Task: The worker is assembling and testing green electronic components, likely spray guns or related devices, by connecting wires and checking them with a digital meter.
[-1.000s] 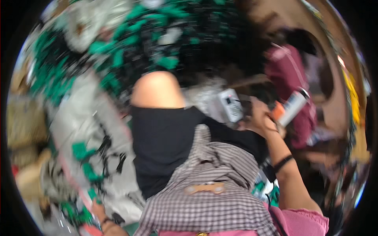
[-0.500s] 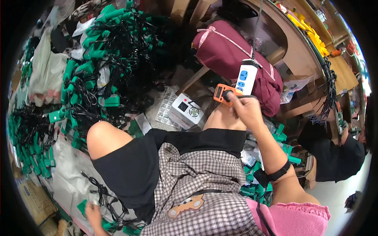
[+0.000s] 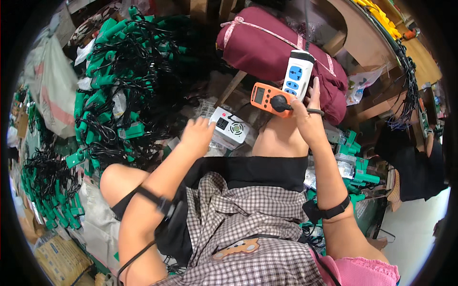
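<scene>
A white power strip (image 3: 299,66) with blue sockets lies on the right, and an orange plug-in meter (image 3: 264,97) with a small screen sits across its lower end. A black round plug (image 3: 280,103) is in the meter's face, its cable running right under my right hand (image 3: 309,112). That hand is closed around the strip's lower end, thumb at the meter's edge and fingers along the strip's right side. My left hand (image 3: 198,135) is open and palm down, its fingertips at the left edge of a white box-shaped device (image 3: 233,127) with a round fan grille and dark display.
Green tools (image 3: 98,88) with tangled black cords are heaped on the left, with more under my right forearm. A maroon tied bundle (image 3: 260,43) lies behind the strip. A pale sack (image 3: 52,81) stands far left. Another person's dark clothing (image 3: 410,162) shows at right.
My left hand has come up from the lower left, beside green tools, to the white device. My right thumb has shifted off the plug to the meter's edge, and the fingers now show.
</scene>
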